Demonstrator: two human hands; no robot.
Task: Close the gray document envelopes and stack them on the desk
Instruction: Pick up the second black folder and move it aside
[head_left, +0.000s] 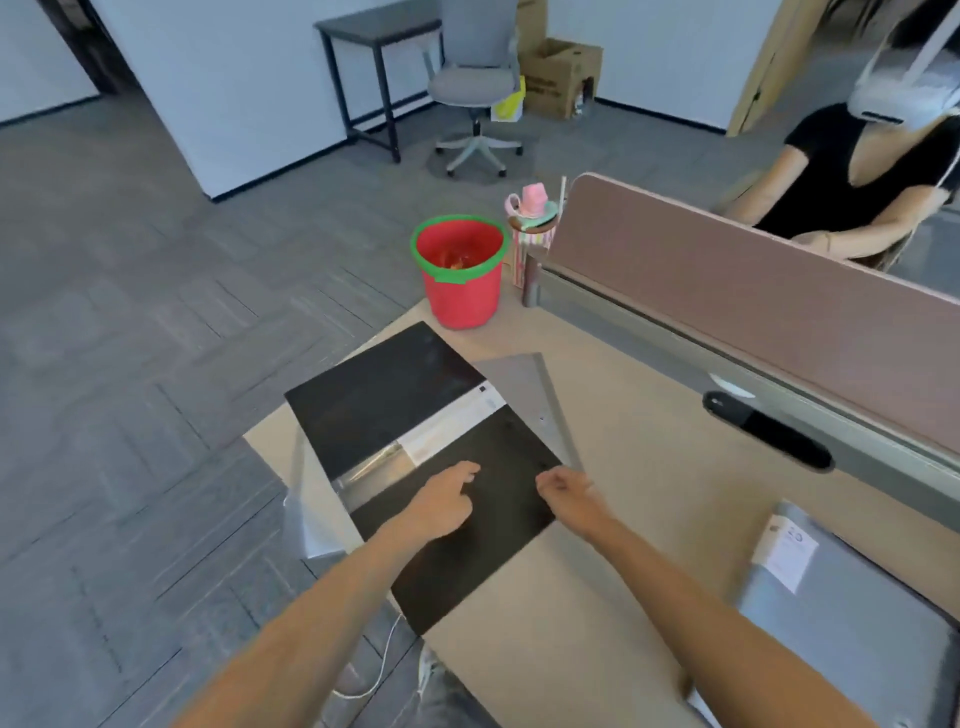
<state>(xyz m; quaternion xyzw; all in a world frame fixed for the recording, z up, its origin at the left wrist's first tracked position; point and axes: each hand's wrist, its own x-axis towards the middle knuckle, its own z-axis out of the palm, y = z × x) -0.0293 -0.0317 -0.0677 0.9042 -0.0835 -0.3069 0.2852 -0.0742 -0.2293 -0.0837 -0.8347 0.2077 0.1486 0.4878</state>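
A dark document envelope lies opened flat on the desk's left corner, with a white strip across its middle. A gray envelope lies under it and sticks out at its far right. My left hand rests on the near dark panel, index finger out, holding nothing. My right hand is curled at that panel's right edge, fingertips closed on it. Another gray envelope with a white label lies at the near right. A pale gray sheet pokes out beneath the dark one, over the desk's left edge.
A red bucket with a green rim stands at the desk's far corner beside a pink cup stack. A brown divider panel runs along the right, with a person seated behind it. A black cable slot is cut in the desk.
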